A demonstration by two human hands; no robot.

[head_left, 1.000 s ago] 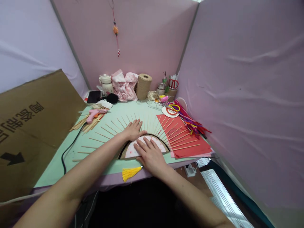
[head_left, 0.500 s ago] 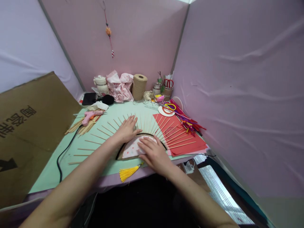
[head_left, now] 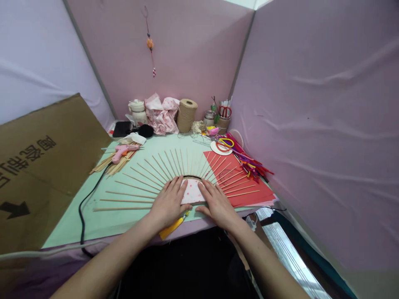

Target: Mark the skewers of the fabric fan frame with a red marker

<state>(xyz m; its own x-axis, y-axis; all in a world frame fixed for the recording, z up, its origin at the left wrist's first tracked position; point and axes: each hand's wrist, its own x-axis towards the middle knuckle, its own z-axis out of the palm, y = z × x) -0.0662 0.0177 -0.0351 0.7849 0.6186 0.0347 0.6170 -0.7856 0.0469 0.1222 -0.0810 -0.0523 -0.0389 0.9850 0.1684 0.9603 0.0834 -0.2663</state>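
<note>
A half-round piece covered in white cloth with pink dots (head_left: 192, 192) lies near the table's front edge, with a black rim along its curve. Thin wooden sticks (head_left: 146, 179) fan out from that curve. My left hand (head_left: 169, 200) rests flat on the left part of the piece, fingers spread. On its right part lies my right hand (head_left: 217, 202), fingers also stretched out. The dotted cloth shows between the two hands. A yellow tassel (head_left: 173, 228) sits beside my left hand, partly hidden by it.
Red paper (head_left: 258, 192) lies under the right-hand sticks. A pink glue gun (head_left: 120, 153) rests on loose sticks at the left, its black cord running forward. Scissors (head_left: 225, 144), fuzzy stems (head_left: 251, 164) and a twine spool (head_left: 187, 115) stand or lie further back. Cardboard (head_left: 46, 166) leans at the left.
My left hand has moved from the upper sticks down onto the left part of the dotted piece. My right hand has shifted slightly right, and the view has moved a little.
</note>
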